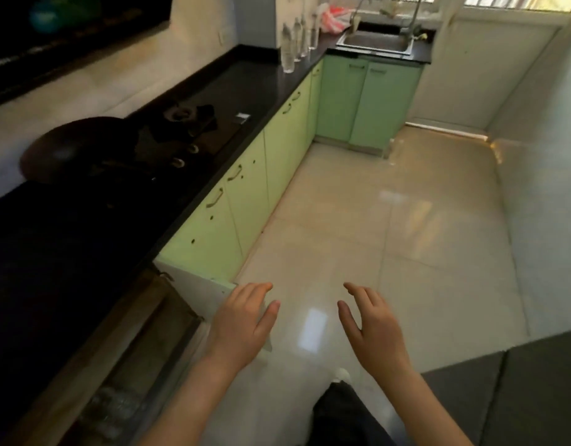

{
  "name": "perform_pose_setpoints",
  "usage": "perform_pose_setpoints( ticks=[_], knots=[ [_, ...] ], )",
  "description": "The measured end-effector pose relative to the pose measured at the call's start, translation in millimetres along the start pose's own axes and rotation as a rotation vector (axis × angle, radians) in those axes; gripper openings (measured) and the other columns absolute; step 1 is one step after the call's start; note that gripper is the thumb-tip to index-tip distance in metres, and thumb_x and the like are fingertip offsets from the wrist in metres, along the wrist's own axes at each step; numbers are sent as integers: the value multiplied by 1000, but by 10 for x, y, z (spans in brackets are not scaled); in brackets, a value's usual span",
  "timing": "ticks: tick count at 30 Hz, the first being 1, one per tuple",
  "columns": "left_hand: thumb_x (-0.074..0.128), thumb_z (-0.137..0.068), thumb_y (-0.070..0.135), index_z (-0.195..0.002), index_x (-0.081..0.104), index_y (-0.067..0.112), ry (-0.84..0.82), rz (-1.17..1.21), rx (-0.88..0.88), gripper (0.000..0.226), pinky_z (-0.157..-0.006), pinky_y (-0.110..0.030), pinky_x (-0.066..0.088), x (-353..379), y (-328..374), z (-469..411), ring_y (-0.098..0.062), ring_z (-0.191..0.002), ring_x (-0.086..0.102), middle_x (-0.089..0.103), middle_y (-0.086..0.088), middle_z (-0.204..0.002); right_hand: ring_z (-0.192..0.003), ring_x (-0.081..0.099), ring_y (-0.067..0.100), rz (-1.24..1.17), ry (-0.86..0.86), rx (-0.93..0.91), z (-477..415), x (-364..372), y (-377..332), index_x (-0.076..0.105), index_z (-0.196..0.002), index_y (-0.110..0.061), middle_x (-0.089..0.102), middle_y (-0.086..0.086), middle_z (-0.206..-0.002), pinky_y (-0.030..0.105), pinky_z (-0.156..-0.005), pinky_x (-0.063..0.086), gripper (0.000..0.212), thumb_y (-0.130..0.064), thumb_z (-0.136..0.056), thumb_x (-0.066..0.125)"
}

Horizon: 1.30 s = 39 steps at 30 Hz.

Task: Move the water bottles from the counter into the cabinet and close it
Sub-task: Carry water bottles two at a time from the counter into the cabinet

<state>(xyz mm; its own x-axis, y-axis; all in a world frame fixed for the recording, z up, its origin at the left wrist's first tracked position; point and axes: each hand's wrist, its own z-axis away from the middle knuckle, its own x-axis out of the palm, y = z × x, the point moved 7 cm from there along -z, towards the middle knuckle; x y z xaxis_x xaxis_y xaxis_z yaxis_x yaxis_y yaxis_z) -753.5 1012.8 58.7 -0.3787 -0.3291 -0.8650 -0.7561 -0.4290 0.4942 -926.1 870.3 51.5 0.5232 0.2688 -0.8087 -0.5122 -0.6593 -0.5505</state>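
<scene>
Nearest, left grip (242, 320) and right grip (371, 320): fingers slack, holding nothing. Well ahead, water bottles (294, 40) upright on tabletop (252, 78) just beside sink (374, 43), left grip likely nearer; open cabinet (194, 281) far from sink.

- A black L-shaped counter (261, 75) runs from 8 o'clock up to 12, then turns towards 1.
- Clear water bottles (294, 43) stand upright in a close row at 12, near the corner.
- A red-and-white plastic bag (334, 17) lies just beyond them.
- A steel sink (374, 43) is set in at 1.
- A black hob (187, 123) sits at 10; a small pale flat thing (242, 117) lies beside it.
- A dark wok (78, 149) rests at 9.
</scene>
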Motion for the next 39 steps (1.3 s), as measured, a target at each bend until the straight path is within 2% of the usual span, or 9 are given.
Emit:
perform_pose_setpoints(
  ticks=[3, 6, 10, 14, 18, 24, 29, 34, 39],
  knots=[
    [30, -95, 50, -125, 63, 11, -56, -8, 51, 58, -96, -28, 42, 438, 289, -552, -20, -111, 60, 67, -1, -120, -103, 64, 18, 16, -8, 74, -302, -132, 552, 61, -126, -12, 68, 0, -113, 30, -85, 53, 50, -45, -96, 38],
    [32, -96, 50, -123, 64, 12, -88, 4, 93, 56, -92, -32, 49, 761, 679, -1133, -19, -109, 62, 68, 0, -117, -105, 62, 17, 26, -7, 127, -662, -368, 1043, 60, -128, -13, 67, -1, -114, 28, -86, 52, 52, -46, -96, 36],
    [34, -96, 48, -121, 64, 12, -102, 21, 152, 53, -88, -32, 50, 953, 1244, -1952, -20, -105, 63, 69, -1, -114, -101, 63, 18, 32, 8, 143, -1247, -717, 1541, 61, -127, -13, 67, 0, -112, 30, -83, 54, 50, -45, -96, 37],
    [34, -96, 46, -125, 63, 12, -82, 39, 196, 53, -93, -31, 48, 1015, 1566, -2696, -17, -110, 61, 68, 0, -119, -101, 62, 18, 48, 61, 134, -1886, -948, 1885, 62, -125, -10, 68, 1, -110, 23, -85, 46, 48, -41, -96, 40],
    [34, -97, 47, -130, 60, 14, -91, 44, 219, 53, -98, -31, 46, 1213, 1613, -3296, -16, -117, 58, 65, 2, -125, -111, 58, 19, 42, 86, 135, -2409, -938, 2196, 61, -128, -9, 66, 2, -117, 33, -94, 50, 49, -40, -96, 41],
    [26, -98, 55, -135, 57, 16, -138, 33, 224, 62, -108, -36, 40, 1703, 1429, -4321, -20, -128, 52, 60, 1, -136, -115, 57, 18, 68, 62, 161, -3340, -673, 2724, 60, -129, -11, 65, 1, -122, 31, -97, 47, 50, -42, -96, 40],
    [28, -97, 54, -131, 61, 15, -117, 51, 288, 61, -106, -35, 38, 1715, 1422, -5668, -23, -125, 55, 63, -1, -131, -105, 61, 20, 105, 124, 171, -4645, -737, 2987, 64, -123, -8, 68, 4, -114, 33, -87, 52, 46, -39, -95, 43],
    [37, -96, 46, -127, 63, 13, -57, 36, 389, 52, -102, -33, 44, 1412, 1487, -7042, -23, -119, 58, 65, -2, -126, -107, 59, 18, 143, 171, 164, -5820, -909, 3091, 63, -124, -10, 67, 2, -114, 24, -91, 43, 47, -39, -95, 42],
    [38, -95, 42, -126, 63, 11, -66, 42, 365, 50, -101, -34, 45, 1465, 1387, -8066, -21, -117, 57, 65, -2, -124, -109, 60, 19, 110, 127, 185, -6709, -793, 3384, 62, -127, -11, 66, 1, -116, 30, -91, 48, 47, -40, -96, 41]
  ],
)
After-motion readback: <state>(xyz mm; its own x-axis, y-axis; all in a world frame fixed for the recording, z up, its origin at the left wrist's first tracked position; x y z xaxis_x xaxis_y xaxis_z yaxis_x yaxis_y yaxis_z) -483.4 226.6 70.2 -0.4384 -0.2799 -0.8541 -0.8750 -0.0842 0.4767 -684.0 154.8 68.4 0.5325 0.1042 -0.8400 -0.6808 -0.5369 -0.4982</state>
